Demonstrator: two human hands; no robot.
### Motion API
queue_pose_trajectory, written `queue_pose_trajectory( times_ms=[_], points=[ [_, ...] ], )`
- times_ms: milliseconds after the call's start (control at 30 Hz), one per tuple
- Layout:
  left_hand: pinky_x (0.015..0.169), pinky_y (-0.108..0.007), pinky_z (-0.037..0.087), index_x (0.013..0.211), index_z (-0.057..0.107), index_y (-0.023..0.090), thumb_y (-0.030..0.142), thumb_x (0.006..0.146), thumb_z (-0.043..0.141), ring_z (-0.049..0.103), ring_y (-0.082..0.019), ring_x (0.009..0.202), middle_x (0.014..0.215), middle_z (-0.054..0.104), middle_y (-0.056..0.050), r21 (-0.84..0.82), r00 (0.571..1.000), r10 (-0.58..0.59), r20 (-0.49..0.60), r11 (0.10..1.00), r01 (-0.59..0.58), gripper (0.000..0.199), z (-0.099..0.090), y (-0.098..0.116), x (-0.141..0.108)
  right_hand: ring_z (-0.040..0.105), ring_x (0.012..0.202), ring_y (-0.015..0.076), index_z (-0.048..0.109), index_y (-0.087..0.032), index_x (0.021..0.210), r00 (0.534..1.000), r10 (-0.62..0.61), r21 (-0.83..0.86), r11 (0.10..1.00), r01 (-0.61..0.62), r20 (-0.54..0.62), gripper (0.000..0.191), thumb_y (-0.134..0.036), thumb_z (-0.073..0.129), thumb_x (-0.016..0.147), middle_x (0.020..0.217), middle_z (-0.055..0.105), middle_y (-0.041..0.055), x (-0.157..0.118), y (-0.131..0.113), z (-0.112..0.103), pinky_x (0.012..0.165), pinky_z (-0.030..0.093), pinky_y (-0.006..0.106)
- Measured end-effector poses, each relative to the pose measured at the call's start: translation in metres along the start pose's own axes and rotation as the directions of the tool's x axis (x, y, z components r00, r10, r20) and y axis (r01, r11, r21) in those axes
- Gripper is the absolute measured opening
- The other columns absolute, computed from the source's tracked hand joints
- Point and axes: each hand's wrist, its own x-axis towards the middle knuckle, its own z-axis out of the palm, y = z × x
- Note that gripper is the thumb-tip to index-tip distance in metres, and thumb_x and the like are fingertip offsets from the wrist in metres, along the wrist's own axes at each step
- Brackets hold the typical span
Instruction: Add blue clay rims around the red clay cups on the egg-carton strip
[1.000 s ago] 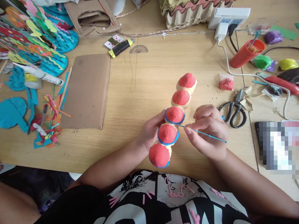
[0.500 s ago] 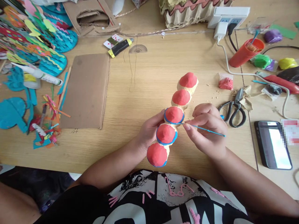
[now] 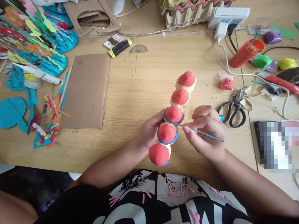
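Note:
My left hand (image 3: 153, 129) grips a strip of egg carton (image 3: 174, 102) from its left side, thumb along the edge and the other fingers hidden beneath. Its row of several cups is capped with red clay, and blue clay edges the three cups nearest me. In my right hand (image 3: 206, 132), a thin blue modelling tool (image 3: 207, 135) is pinched between thumb and fingers. The tool's tip touches the strip between the middle cup and the one below it.
Scissors (image 3: 234, 109), a bag of red clay (image 3: 225, 83) and a red cup (image 3: 247, 53) lie or stand to the right, with a white cable (image 3: 247, 74) across the table. On the left are a cardboard sheet (image 3: 84, 90) and coloured scraps (image 3: 49, 133). A power strip (image 3: 230, 15) sits at the back.
The strip has turned slightly, its far end shifting left and its near end right. The back end of the tool has dipped a little towards me.

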Motion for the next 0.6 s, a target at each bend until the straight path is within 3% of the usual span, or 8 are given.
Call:
queue_pose_trajectory(
  times_ms=[167,600],
  points=[
    [0.046,-0.023,0.029,0.070,0.043,0.020,0.045,0.091,0.068,0.034,-0.007,0.047,0.057,0.034,0.005,0.090,1.000,-0.017,-0.020,0.996,0.019,0.041,0.0016,0.0013,0.0010,0.055,0.079,0.0146,0.067,-0.024,0.086,1.000,0.021,0.014,1.000,-0.021,-0.005,0.015,-0.013,0.077,0.082,0.083,0.051,-0.0009,0.0009,-0.0009,0.0023,0.069,0.045,0.034],
    [0.058,-0.027,0.039,0.071,0.049,0.021,0.046,0.084,0.076,0.043,-0.011,0.056,0.065,0.045,0.002,0.149,0.995,0.089,-0.050,0.986,-0.080,0.039,-0.0011,-0.0039,0.0043,0.055,0.077,0.0149,0.065,-0.025,0.084,1.000,-0.001,-0.001,1.000,0.001,-0.004,0.016,-0.014,0.077,0.082,0.081,0.050,-0.0015,0.0018,-0.0035,0.0016,0.067,0.046,0.035]
  ],
)
